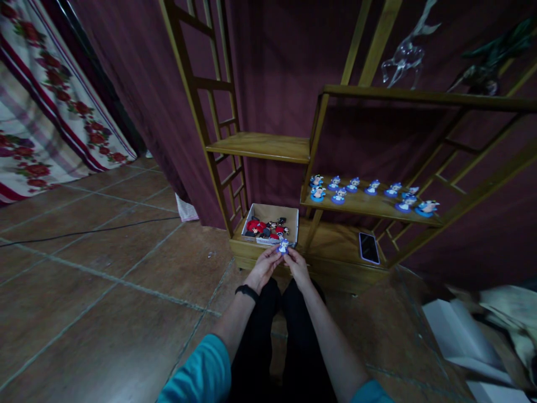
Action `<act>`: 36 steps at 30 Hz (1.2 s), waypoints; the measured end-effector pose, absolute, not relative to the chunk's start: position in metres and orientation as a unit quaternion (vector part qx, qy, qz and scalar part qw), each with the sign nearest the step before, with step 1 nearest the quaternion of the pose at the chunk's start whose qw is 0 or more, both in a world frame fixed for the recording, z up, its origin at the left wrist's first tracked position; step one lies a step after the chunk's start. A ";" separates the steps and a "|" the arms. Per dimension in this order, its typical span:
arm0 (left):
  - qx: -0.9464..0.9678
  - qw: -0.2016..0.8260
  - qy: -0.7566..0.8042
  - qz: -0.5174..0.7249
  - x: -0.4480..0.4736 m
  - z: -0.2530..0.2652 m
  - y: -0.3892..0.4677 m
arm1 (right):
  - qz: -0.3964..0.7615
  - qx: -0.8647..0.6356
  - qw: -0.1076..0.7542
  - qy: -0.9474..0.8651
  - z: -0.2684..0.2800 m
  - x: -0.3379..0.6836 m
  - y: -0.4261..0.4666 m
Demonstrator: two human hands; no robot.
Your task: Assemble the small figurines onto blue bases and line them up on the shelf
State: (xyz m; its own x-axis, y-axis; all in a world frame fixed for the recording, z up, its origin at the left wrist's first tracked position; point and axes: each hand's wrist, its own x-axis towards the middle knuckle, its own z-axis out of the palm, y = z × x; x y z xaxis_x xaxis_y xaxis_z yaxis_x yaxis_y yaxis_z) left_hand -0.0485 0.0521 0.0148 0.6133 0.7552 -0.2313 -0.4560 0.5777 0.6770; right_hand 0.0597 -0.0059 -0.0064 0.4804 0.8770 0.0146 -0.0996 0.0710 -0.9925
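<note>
Between my two hands is a small purple-and-white figurine (283, 246) on a round base, held upright. My left hand (267, 265) has its fingers closed on the figurine's left side, with a dark band on that wrist. From the other side, the fingers of my right hand (297, 265) grip it as well. Just beyond my hands, an open white box (271, 208) holds several red-and-black figures (260, 226). On the shelf to the right (361, 206) stand several similar figurines (372, 187) in purple, blue and white.
A phone (369, 248) lies on the lowest board at right. Above the figurines, a glass deer (405, 59) and a dark green ornament (482, 73) stand on the upper shelf. White boxes (465, 336) lie on the floor at right. A black cable (92, 230) crosses the tiles at left.
</note>
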 end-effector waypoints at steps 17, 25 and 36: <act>0.298 0.850 0.251 0.355 -0.048 0.011 0.054 | 0.379 -0.554 0.642 -0.370 0.002 0.059 -0.010; 0.279 0.853 0.258 0.358 -0.049 0.010 0.054 | 0.371 -0.567 0.650 -0.344 -0.004 0.059 -0.008; 0.269 0.855 0.259 0.361 -0.049 0.016 0.051 | 0.357 -0.572 0.661 -0.329 -0.007 0.060 -0.005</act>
